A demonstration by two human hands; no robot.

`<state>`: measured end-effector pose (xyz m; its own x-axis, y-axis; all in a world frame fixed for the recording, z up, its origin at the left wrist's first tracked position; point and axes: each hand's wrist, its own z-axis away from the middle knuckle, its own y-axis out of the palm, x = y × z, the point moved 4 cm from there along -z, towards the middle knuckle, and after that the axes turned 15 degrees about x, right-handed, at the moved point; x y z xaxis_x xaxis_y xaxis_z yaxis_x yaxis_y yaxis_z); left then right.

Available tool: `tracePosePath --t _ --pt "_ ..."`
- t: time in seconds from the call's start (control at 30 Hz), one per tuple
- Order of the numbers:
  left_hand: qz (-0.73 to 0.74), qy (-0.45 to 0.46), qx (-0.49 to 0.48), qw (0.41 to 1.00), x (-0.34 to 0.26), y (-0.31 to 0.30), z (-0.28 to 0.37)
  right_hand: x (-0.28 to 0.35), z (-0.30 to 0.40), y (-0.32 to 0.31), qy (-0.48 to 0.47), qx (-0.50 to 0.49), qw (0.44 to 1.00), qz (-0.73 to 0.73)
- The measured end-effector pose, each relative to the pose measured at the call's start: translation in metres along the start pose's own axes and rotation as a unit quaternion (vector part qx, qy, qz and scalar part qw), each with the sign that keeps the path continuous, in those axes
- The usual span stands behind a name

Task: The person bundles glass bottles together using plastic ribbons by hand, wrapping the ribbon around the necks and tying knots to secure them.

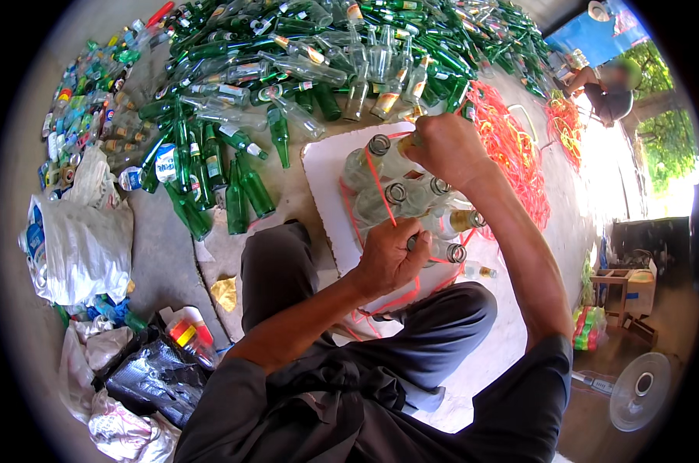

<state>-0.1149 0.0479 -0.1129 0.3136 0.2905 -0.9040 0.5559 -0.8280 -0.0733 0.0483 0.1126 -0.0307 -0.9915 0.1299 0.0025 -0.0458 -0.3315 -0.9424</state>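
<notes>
A cluster of clear glass bottles (368,199) stands upright and close together on a white board (320,168) between my knees. Red plastic twine (378,182) runs around the cluster and crosses over the bottle necks. My left hand (391,254) grips this twine at the near side, its thumb against the neck of a front bottle (445,252). At the far side my right hand (449,144) is closed over the yellow-banded neck of another clear bottle (407,143). That fist hides its fingertips and the bottle's mouth. A strand of twine reaches towards it.
Green and clear glass bottles (233,63) form a large heap ahead. Tangled red twine (508,156) lies to the right. Plastic bags (86,249) and a black bag (155,376) sit at the left. A fan (639,390) stands at the lower right; a person (607,92) sits farther off.
</notes>
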Motion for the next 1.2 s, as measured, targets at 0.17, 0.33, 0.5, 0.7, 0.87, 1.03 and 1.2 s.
tracePosePath --t 0.17,0.33,0.5,0.7,0.87,1.03,1.2 --pt "0.023 -0.017 0.004 1.000 0.002 0.001 0.001 0.003 -0.001 0.001 0.017 -0.023 0.999 0.015" --pt "0.015 -0.018 0.012 1.000 0.004 0.001 0.002 0.004 0.013 -0.005 0.029 -0.052 0.998 -0.030" --pt "0.042 -0.034 0.016 0.998 0.009 0.003 0.004 0.005 0.048 -0.016 0.038 -0.037 0.999 -0.002" --pt "0.042 -0.047 0.013 0.998 0.016 0.005 0.007 0.010 0.066 0.008 -0.037 0.077 0.996 0.030" --pt "0.038 -0.065 0.020 0.997 0.015 0.004 0.008 0.005 0.062 0.020 -0.058 0.029 0.998 -0.001" --pt "0.032 -0.082 0.029 0.996 0.013 0.003 0.008 0.004 0.065 0.024 -0.066 -0.011 0.997 -0.025" --pt "0.033 -0.051 0.012 0.998 0.012 0.004 0.006 0.006 0.064 0.024 -0.060 -0.008 0.998 -0.024"
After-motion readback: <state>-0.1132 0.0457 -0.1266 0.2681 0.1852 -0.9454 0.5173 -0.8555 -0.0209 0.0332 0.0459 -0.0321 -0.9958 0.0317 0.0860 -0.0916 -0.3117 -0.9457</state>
